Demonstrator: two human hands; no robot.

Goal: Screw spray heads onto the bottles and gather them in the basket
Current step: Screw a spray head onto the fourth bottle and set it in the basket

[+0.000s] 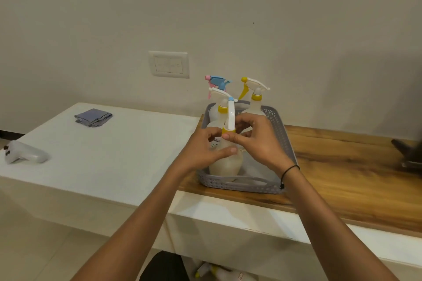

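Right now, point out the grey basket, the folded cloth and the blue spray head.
grey basket (pixel 237 186): head view, front rim.
folded cloth (pixel 93 117): head view, top face.
blue spray head (pixel 218 81): head view, its body.

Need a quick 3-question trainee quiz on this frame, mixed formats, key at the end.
1. True or false: the grey basket rests on the wooden countertop.
2. How many spray bottles stand in the basket, counting the front bottle under the hands?
3. Multiple choice: the right hand has its fingers at the front bottle's A) base, B) yellow collar, C) label.

Key
1. True.
2. Four: the front bottle, one with a blue spray head, and two more with white-and-yellow heads. The left hand steadies the front bottle's body.
3. B.
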